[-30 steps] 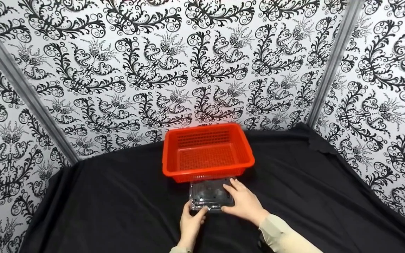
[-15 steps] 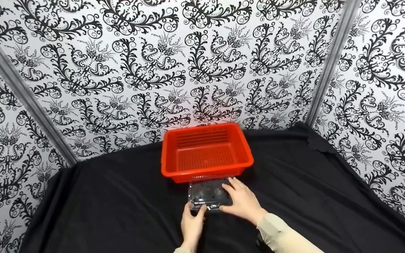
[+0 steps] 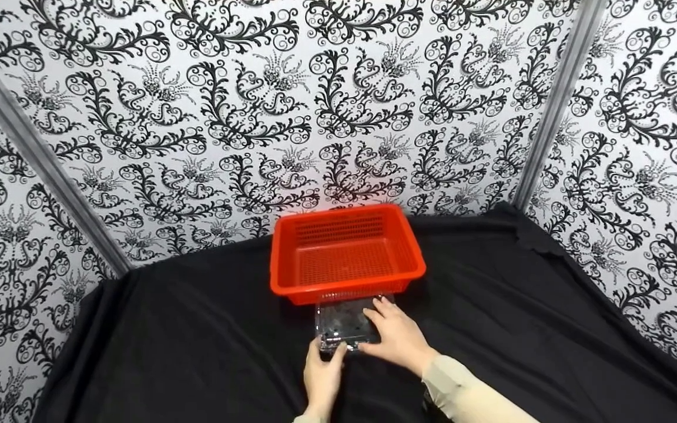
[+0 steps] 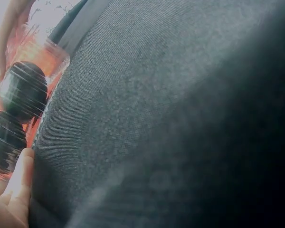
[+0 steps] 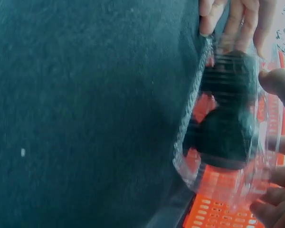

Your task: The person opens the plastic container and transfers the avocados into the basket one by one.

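Observation:
A clear plastic clamshell box [image 3: 341, 323] is in front of the red basket in the head view. Several dark, smooth, rounded objects [image 5: 228, 137] show through its walls in the right wrist view; their kind is unclear. My left hand [image 3: 322, 376] grips the box at its near left corner, thumb on the front edge. My right hand [image 3: 400, 341] spans the right part of the box, thumb at the near edge and fingers towards the far edge. In the left wrist view, dark ovals [image 4: 26, 90] sit behind the shiny plastic. Whether the box touches the cloth is hard to tell.
The red perforated basket [image 3: 347, 288] stands just beyond the box, with nothing visible inside. Black cloth [image 3: 197, 335] covers the table in folds. Patterned white panels [image 3: 256, 117] with grey corner posts rise behind and at both sides.
My right hand has shifted slightly left over the box. The left hand and the box stay nearly in place, and the basket has not moved.

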Demonstrator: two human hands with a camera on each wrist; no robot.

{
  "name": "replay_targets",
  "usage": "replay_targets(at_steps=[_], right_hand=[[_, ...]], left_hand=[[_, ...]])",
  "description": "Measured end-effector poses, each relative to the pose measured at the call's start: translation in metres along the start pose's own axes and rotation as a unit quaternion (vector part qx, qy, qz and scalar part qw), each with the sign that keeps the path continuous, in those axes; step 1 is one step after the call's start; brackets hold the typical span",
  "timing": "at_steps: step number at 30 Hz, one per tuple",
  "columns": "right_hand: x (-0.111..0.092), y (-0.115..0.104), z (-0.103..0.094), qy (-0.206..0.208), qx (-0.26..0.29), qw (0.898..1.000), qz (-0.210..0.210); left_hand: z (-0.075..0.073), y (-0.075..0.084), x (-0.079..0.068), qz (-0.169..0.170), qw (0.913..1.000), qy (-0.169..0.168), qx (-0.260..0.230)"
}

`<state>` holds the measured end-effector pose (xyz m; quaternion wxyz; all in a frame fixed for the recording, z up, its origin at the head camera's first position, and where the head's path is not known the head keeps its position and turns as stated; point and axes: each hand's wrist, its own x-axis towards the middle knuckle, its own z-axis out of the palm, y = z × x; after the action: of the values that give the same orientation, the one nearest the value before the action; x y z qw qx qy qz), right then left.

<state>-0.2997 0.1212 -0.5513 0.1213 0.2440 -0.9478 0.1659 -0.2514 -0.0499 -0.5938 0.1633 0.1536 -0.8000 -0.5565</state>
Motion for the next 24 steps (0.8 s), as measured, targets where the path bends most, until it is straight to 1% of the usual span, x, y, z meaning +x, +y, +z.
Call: replay_targets(at_steps=[7, 14, 21, 24], right_hand=[[0.006, -0.009, 0.004, 0.011, -0.015, 1.000, 0.002], [0.012, -0.015, 0.004, 0.001, -0.017, 1.000, 0.006], [0.016, -0.022, 0.004, -0.005, -0.018, 1.000, -0.020], [0.017, -0.024, 0.004, -0.006, -0.023, 0.999, -0.024]], left_hand=[[-0.001, 0.000, 0.001, 0.014, 0.9999, 0.002, 0.002], [-0.002, -0.001, 0.002, 0.010, 0.9999, -0.005, 0.007], [-0.001, -0.003, 0.003, 0.012, 0.9999, -0.007, 0.006], [-0.001, -0.003, 0.003, 0.011, 0.9999, -0.008, 0.007]])
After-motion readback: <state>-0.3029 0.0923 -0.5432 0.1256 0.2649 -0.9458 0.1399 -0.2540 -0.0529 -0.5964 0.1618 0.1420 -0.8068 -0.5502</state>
